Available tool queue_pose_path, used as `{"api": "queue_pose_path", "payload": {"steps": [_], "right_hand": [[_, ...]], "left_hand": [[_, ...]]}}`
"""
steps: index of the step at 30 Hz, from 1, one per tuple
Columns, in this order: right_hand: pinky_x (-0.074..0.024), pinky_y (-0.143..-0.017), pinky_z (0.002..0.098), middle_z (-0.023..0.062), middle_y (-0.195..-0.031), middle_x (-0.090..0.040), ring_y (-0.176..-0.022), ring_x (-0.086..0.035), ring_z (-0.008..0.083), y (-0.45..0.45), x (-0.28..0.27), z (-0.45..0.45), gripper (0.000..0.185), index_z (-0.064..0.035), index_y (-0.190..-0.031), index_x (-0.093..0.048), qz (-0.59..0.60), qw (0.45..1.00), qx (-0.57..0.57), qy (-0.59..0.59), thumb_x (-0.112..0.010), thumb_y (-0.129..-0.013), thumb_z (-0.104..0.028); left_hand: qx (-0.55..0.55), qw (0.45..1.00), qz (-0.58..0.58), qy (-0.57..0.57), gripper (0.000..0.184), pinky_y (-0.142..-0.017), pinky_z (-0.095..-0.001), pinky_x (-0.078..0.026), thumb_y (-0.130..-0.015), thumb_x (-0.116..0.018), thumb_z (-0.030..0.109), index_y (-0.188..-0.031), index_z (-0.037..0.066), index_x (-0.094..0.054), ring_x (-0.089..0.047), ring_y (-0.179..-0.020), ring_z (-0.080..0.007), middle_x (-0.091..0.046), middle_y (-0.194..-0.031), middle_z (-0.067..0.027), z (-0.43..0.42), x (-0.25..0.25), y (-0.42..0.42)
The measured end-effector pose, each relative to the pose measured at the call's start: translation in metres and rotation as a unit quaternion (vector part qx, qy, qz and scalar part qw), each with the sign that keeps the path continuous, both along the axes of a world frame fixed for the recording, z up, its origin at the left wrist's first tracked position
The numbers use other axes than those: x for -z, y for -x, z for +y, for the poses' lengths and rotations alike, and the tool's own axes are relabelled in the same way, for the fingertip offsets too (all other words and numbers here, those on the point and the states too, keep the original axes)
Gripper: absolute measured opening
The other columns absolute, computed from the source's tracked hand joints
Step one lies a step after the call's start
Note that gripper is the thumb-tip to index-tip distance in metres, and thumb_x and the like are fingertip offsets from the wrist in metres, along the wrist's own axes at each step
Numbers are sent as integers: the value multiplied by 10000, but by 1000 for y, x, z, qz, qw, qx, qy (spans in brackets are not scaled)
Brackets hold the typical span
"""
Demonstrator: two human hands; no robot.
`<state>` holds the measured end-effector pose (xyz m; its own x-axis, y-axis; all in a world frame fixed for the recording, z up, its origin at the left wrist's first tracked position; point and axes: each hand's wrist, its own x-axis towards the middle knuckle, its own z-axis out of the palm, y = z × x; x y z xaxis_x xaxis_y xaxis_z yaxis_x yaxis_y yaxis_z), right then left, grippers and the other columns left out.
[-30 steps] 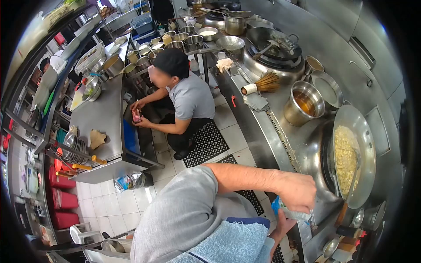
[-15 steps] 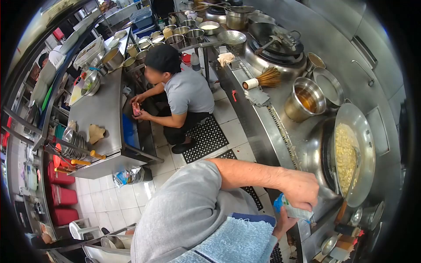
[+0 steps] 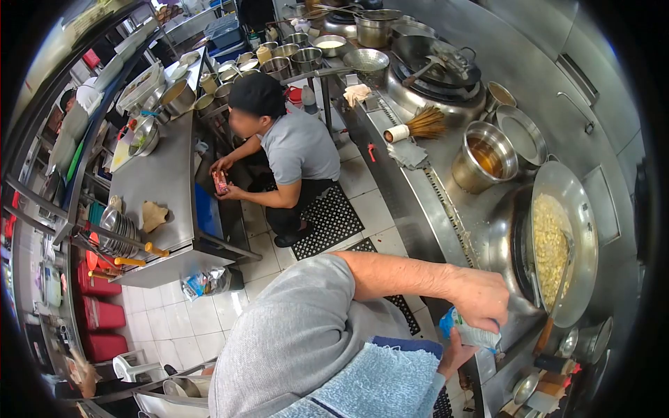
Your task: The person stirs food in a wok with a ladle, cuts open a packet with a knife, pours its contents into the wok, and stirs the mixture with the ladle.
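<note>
A blue and white plastic packet (image 3: 481, 337) is held between my two hands, beside the front edge of the stove. My left hand (image 3: 479, 296) reaches across from above, its fingers curled down and closed on the packet. My right hand (image 3: 456, 354) grips it from below, partly hidden by the packet and my towel. To the right, a large wok (image 3: 585, 237) holds a pale yellow, chunky food (image 3: 550, 244) in liquid. A ladle with a wooden handle (image 3: 543, 336) rests in the wok.
A co-worker (image 3: 300, 153) crouches by the steel counter (image 3: 157, 181), holding a small red packet (image 3: 221, 182). A pot of brown liquid (image 3: 481, 164), a bamboo brush (image 3: 421, 125) and a dark wok (image 3: 439, 70) stand along the stove. A black mat (image 3: 327, 223) lies on the floor.
Both my hands stay on the packet, with only a slight shift. The co-worker's red packet has moved down slightly and turned a little.
</note>
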<state>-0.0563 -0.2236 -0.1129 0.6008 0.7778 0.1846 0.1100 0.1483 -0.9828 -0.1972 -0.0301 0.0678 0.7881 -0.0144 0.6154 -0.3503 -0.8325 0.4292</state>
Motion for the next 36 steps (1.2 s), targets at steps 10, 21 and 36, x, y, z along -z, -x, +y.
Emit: {"api": "queue_pose_path", "payload": {"steps": [10,21,36], "right_hand": [[-423,-1044,408,176,-1325,-534,-1175,-552,284,3,-9,4,774,53,-1400,-396,14,1000,-5,-27,-775,-726,17],[-416,-1056,414,185,-1334,-526,-1186,-547,283,1,-2,3,787,82,-1385,-390,6,1000,2,-15,-810,-725,-1],[-415,-1062,422,194,-1348,-517,-1195,-548,286,7,-14,7,832,78,-1416,-368,61,998,16,8,-807,-714,-1]], "left_hand": [[10,1000,0,14,270,-599,-481,-505,-815,-687,326,-716,75,-700,-654,-669,-381,-652,-639,-148,3,-1,-1],[8,1000,2,12,263,-606,-480,-509,-805,-680,321,-710,76,-695,-657,-678,-379,-656,-648,-144,4,0,2],[-16,995,-40,95,644,-871,-462,-506,-758,-790,354,-1281,62,-551,-620,-1053,-365,-629,-1132,-182,2,-6,14]]}}
